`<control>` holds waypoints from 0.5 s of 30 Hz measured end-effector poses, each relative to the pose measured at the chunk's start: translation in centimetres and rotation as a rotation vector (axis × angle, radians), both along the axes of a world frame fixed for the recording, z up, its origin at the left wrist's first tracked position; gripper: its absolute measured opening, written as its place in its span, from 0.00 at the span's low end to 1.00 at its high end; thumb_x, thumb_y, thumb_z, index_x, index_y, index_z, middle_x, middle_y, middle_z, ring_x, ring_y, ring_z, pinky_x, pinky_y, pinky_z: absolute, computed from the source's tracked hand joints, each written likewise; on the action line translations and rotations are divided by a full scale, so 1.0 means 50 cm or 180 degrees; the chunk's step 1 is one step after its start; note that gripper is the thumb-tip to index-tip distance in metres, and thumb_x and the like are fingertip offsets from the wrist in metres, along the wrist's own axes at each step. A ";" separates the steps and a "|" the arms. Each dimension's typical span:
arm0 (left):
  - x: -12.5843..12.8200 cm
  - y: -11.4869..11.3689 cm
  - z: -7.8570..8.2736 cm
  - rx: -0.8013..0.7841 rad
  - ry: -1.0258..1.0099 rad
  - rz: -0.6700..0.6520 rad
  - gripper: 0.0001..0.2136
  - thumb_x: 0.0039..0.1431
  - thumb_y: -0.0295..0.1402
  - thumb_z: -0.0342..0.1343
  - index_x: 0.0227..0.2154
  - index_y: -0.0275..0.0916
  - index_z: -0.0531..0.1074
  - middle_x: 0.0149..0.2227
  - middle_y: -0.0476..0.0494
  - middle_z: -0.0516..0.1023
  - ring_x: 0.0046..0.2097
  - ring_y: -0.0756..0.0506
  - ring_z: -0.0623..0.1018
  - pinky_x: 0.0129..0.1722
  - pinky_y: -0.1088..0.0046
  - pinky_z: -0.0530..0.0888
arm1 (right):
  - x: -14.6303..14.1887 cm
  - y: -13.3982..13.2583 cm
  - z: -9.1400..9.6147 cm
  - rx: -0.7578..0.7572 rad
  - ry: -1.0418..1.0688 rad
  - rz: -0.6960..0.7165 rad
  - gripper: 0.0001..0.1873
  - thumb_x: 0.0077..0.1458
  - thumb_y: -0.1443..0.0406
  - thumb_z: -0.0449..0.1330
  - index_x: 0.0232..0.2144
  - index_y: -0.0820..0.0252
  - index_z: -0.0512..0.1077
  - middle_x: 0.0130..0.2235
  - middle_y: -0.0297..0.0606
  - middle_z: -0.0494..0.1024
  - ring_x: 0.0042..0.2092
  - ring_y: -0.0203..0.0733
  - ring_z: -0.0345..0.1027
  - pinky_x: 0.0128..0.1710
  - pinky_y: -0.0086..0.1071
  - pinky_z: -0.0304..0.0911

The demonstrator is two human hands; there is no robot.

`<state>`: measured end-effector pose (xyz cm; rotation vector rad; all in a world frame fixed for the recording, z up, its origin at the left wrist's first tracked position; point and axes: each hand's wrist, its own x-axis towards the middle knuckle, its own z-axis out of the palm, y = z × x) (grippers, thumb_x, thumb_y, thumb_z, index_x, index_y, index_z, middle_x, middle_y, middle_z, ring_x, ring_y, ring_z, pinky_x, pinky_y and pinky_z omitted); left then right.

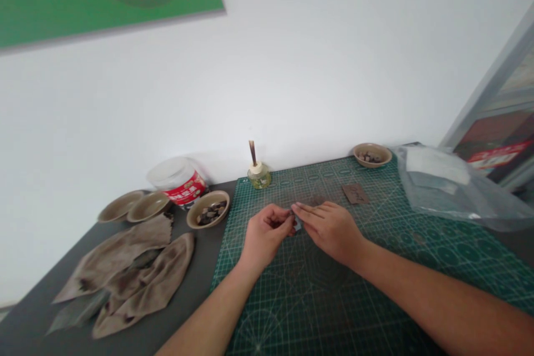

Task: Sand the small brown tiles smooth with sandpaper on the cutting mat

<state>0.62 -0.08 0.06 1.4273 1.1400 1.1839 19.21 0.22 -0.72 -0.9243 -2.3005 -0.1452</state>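
Observation:
My left hand (267, 232) and my right hand (327, 226) meet over the green cutting mat (375, 267), fingertips pinched together on a small greyish piece (297, 225) that is mostly hidden between them. The left fingers are curled closed. The right fingers lie pressed together and point left at the piece. A small brown rectangular piece (355, 193) lies on the mat just beyond my right hand.
A small glass bottle with a stick (258, 173) stands at the mat's far edge. Bowls of dark pieces (208, 210) (372, 154), two empty dishes (136, 206), a red-labelled tub (180, 181), stained cloths (133, 267) and a clear plastic bag (450, 186) surround the mat.

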 end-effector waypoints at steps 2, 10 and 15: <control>0.002 -0.001 0.002 -0.0014 0.0002 0.0023 0.07 0.52 0.32 0.63 0.28 0.37 0.70 0.22 0.51 0.77 0.24 0.51 0.76 0.26 0.77 0.72 | 0.000 -0.001 0.000 0.0032 0.0011 -0.0014 0.19 0.62 0.69 0.52 0.55 0.61 0.69 0.54 0.40 0.75 0.43 0.42 0.75 0.44 0.38 0.64; 0.004 -0.004 0.008 -0.0034 -0.0025 0.0048 0.08 0.51 0.32 0.63 0.28 0.37 0.69 0.22 0.52 0.76 0.24 0.51 0.75 0.26 0.77 0.71 | 0.001 0.000 0.004 0.0023 0.0173 -0.0067 0.20 0.61 0.69 0.54 0.54 0.58 0.70 0.52 0.40 0.77 0.41 0.41 0.76 0.43 0.37 0.65; 0.003 -0.001 0.003 -0.0022 0.0014 0.0081 0.08 0.50 0.33 0.64 0.28 0.37 0.69 0.22 0.51 0.75 0.24 0.51 0.75 0.26 0.77 0.71 | 0.004 0.004 0.001 -0.0090 0.0237 -0.0056 0.19 0.61 0.69 0.54 0.54 0.57 0.71 0.51 0.38 0.77 0.42 0.41 0.76 0.43 0.36 0.65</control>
